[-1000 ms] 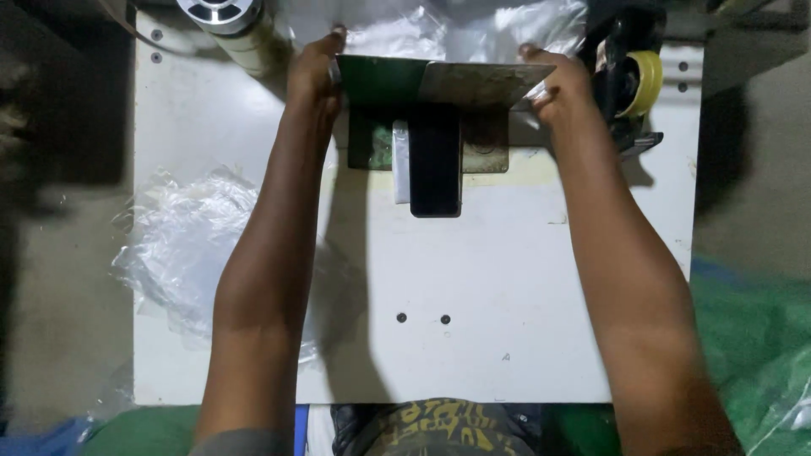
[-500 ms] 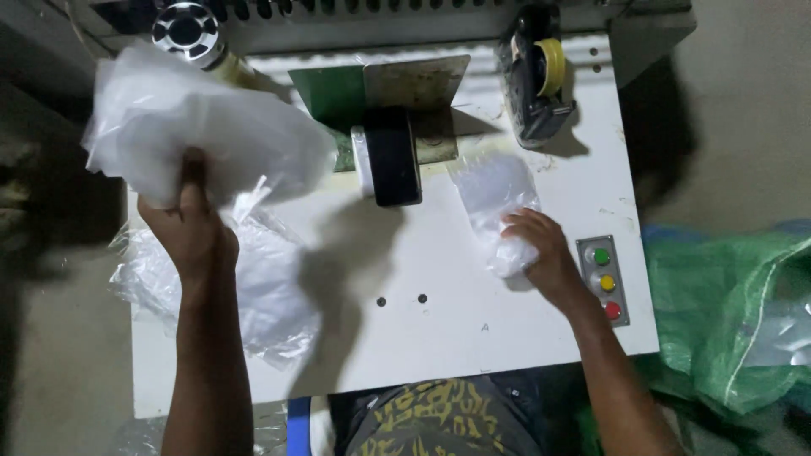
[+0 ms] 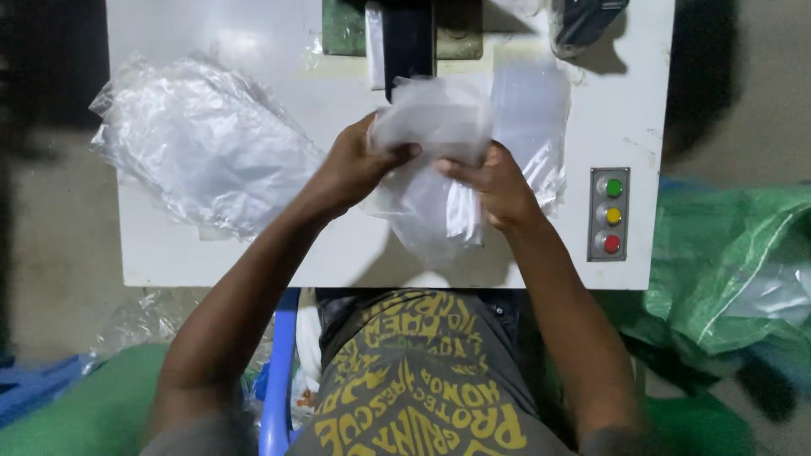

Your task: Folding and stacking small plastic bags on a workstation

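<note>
Clear plastic bag [image 3: 435, 160] pinched between left hand [image 3: 359, 165], right hand [image 3: 498, 187]

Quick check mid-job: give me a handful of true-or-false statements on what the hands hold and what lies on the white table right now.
1. Both hands grip one clear plastic bag. True: left hand, right hand.
2. A pile of clear bags lies left of the hands. True.
3. The button panel sits on the table's left edge. False: it is at the right edge.
4. The panel has two blue buttons. False: three, green, yellow, red.
5. A green sack lies right of the white table. True.
</note>
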